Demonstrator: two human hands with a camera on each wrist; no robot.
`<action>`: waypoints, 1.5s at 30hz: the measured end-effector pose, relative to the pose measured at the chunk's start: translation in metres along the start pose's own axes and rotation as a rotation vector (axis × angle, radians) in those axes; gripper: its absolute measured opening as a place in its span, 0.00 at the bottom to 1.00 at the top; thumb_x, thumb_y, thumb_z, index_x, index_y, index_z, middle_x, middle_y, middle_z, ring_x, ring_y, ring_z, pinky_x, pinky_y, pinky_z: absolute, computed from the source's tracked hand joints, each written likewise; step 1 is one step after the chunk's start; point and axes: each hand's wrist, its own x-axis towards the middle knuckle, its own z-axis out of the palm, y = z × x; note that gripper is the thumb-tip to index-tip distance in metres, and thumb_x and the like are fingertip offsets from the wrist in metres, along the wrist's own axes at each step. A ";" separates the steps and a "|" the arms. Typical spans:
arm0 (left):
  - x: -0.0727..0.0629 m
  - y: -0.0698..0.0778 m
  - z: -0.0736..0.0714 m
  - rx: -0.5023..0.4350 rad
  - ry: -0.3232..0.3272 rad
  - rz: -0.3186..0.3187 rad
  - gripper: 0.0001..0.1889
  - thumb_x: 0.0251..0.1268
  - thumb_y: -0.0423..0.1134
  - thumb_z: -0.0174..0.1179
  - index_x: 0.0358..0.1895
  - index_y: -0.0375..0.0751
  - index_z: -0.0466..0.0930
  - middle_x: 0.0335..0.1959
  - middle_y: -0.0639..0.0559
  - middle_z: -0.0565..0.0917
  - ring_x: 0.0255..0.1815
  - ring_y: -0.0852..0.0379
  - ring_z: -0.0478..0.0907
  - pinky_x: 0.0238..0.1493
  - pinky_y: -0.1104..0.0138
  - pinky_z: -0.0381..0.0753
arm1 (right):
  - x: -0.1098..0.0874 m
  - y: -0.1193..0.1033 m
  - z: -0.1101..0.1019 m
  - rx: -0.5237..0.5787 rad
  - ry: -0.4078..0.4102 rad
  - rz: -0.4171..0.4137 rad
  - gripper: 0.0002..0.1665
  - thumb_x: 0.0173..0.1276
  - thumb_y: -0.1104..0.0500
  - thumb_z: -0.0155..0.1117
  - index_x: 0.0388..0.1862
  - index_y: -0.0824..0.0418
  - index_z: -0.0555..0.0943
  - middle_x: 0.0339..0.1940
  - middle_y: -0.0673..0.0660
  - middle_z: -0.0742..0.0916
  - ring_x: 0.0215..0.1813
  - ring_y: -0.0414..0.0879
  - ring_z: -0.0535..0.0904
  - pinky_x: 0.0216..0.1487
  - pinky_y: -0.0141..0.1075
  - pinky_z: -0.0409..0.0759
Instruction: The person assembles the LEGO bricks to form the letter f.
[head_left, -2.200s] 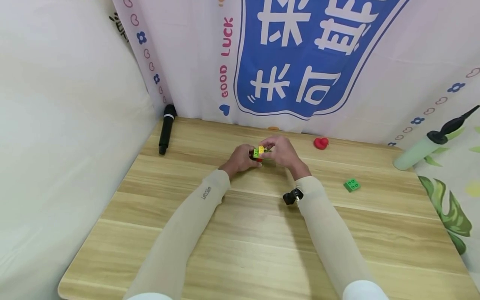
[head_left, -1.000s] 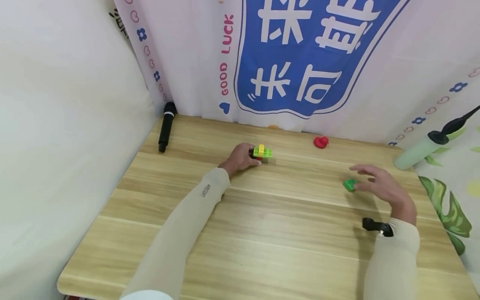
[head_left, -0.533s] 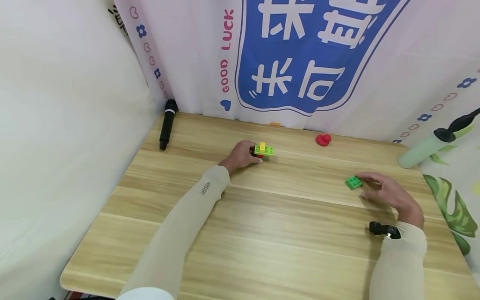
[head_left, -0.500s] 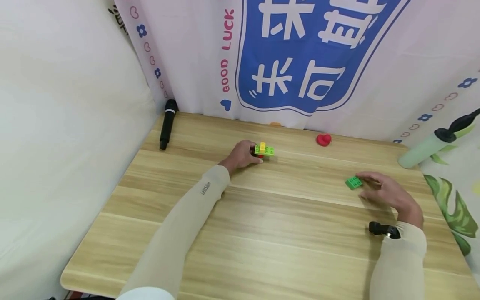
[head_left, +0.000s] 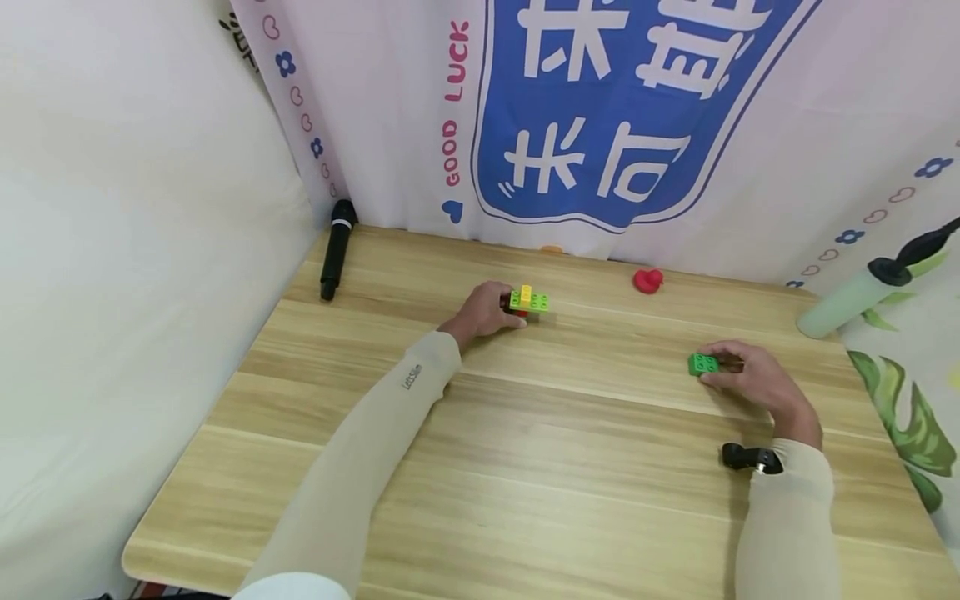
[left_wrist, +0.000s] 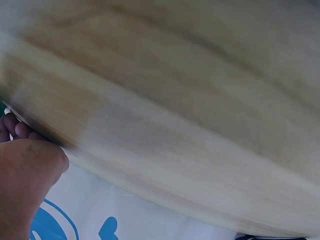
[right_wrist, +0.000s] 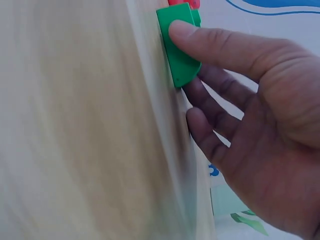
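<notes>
In the head view my left hand [head_left: 483, 310] grips a small stack of toy bricks at mid-table. A lime-green brick [head_left: 538, 302] lies across its top with a yellow brick [head_left: 526, 294] on it, and a bit of red brick [head_left: 522, 313] shows beneath. The rest of the stack is hidden by the fingers. To the right, my right hand [head_left: 753, 379] pinches a green brick [head_left: 702, 364] with studs up. The right wrist view shows the thumb against that green brick [right_wrist: 180, 47], close to the tabletop. The left wrist view shows only part of my left hand [left_wrist: 30, 170].
A red piece [head_left: 648, 281] lies at the back of the wooden table [head_left: 525, 483]. A black microphone [head_left: 337, 250] lies at the back left corner. A pale green cylinder with a black nozzle [head_left: 847, 298] leans at the right edge. A printed cloth [head_left: 405, 125] hangs behind.
My right hand left the stack, where the yellow brick now sits uncovered, and moved right to the green brick. Its fingers have closed on that brick and turned it slightly. My left hand stayed put.
</notes>
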 end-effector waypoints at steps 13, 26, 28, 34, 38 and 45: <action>-0.001 0.001 0.002 0.015 -0.004 0.015 0.21 0.66 0.45 0.78 0.55 0.37 0.84 0.54 0.45 0.85 0.54 0.51 0.77 0.66 0.56 0.79 | 0.014 -0.015 0.016 -0.049 0.072 0.058 0.26 0.74 0.54 0.76 0.64 0.68 0.83 0.55 0.69 0.89 0.47 0.35 0.79 0.47 0.26 0.78; 0.000 0.001 0.001 -0.016 0.009 0.006 0.23 0.66 0.44 0.78 0.58 0.37 0.85 0.56 0.44 0.85 0.56 0.50 0.77 0.69 0.55 0.78 | 0.068 -0.107 0.028 0.078 0.119 -0.043 0.26 0.74 0.55 0.75 0.67 0.63 0.83 0.58 0.67 0.87 0.58 0.55 0.80 0.49 0.25 0.78; 0.000 0.000 0.001 -0.021 0.013 0.006 0.23 0.66 0.44 0.78 0.58 0.37 0.85 0.56 0.44 0.85 0.56 0.50 0.77 0.69 0.55 0.78 | 0.080 -0.122 0.034 0.073 0.138 -0.093 0.24 0.74 0.58 0.75 0.66 0.64 0.84 0.57 0.67 0.87 0.57 0.55 0.80 0.49 0.25 0.78; -0.001 0.000 0.000 -0.015 0.022 -0.003 0.20 0.65 0.45 0.78 0.52 0.38 0.84 0.50 0.46 0.84 0.51 0.51 0.75 0.62 0.57 0.78 | 0.109 -0.163 0.056 0.077 0.137 -0.208 0.22 0.72 0.60 0.75 0.63 0.63 0.86 0.58 0.65 0.89 0.58 0.56 0.81 0.55 0.41 0.79; -0.001 0.001 0.000 -0.012 0.016 0.003 0.18 0.66 0.45 0.78 0.49 0.38 0.84 0.47 0.47 0.83 0.48 0.52 0.74 0.58 0.59 0.78 | 0.122 -0.188 0.070 0.089 0.098 -0.253 0.23 0.71 0.60 0.76 0.64 0.63 0.86 0.59 0.65 0.89 0.59 0.57 0.81 0.57 0.47 0.80; -0.002 0.000 0.000 -0.018 0.017 0.021 0.19 0.65 0.44 0.79 0.52 0.38 0.86 0.49 0.45 0.85 0.50 0.52 0.77 0.60 0.58 0.79 | 0.138 -0.216 0.087 0.075 0.060 -0.302 0.23 0.71 0.61 0.76 0.64 0.64 0.86 0.57 0.65 0.90 0.58 0.58 0.83 0.58 0.51 0.81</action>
